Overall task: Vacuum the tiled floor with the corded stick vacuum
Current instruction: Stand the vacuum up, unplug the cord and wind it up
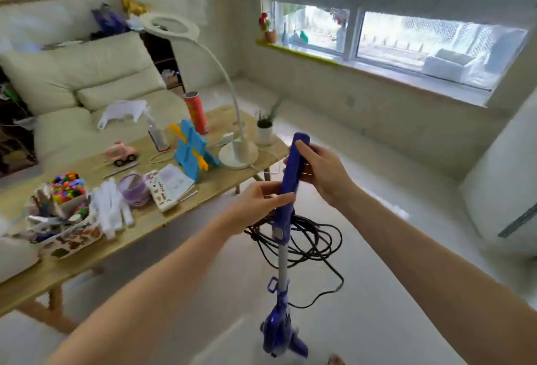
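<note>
White tiled floor fills lower frame. Vacuum stands ctr, near upright, long axis vertical, head down at btm ctr. Left hand pinches mid handle; right hand wraps upper handle. Cord still coiled: prep step. Next: uncoil, plug in. Table left.
</note>
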`<state>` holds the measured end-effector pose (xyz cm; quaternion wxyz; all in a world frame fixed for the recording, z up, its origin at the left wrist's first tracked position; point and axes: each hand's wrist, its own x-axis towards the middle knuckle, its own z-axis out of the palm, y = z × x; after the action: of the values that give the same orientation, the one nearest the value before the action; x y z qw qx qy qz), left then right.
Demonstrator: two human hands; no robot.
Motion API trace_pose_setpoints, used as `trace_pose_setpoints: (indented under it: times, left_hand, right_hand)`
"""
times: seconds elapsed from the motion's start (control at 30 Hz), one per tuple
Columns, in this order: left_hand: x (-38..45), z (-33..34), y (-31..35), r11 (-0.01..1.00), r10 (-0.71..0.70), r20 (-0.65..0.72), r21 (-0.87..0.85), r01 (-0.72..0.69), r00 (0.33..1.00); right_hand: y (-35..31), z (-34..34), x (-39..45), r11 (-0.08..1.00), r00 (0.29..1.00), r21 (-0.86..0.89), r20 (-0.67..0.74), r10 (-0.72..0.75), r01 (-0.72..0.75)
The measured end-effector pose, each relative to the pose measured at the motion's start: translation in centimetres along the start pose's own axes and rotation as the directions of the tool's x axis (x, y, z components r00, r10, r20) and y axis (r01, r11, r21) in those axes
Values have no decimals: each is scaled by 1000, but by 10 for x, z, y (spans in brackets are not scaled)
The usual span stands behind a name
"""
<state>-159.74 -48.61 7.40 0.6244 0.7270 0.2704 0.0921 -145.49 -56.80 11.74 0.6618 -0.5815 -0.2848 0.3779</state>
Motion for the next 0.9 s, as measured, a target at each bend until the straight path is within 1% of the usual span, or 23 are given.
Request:
trace_pose_setpoints:
  times: [0.17,0.23,0.27,0.4,0.5,0.6,0.7,0.9]
  left_hand:
    - [127,55,59,993,91,24,-73,-89,996]
    - [181,77,82,989,132,41,-75,-129,990]
    - [197,82,87,988,141,35,-67,-138,989]
    - [305,120,125,982,183,90,-65,-177,979]
    - [371,138,145,979,194,116,-81,-186,974]
    - [462,154,161,975,217,163,-86,-206,962]
    - [544,166,176,968,248,246,-104,-229,937]
    - [701,186,220,970,242,384,-105,-218,891]
  right_hand:
    - [-46,-100,85,999,996,-33,-76,-41,39]
    - [-63,-141,118,997,990,-40,-117,-76,72]
    - [-66,-152,128,996,988,-50,-128,-84,78]
    - [-91,-232,202,989,966,-77,-215,-140,126]
    - [-103,-275,248,989,951,-44,-271,-150,144]
    - [-111,-325,313,986,928,-25,-335,-162,163]
    - [-118,-370,373,982,898,-44,-400,-184,181]
    - [-140,-460,486,981,828,-30,-532,-178,191]
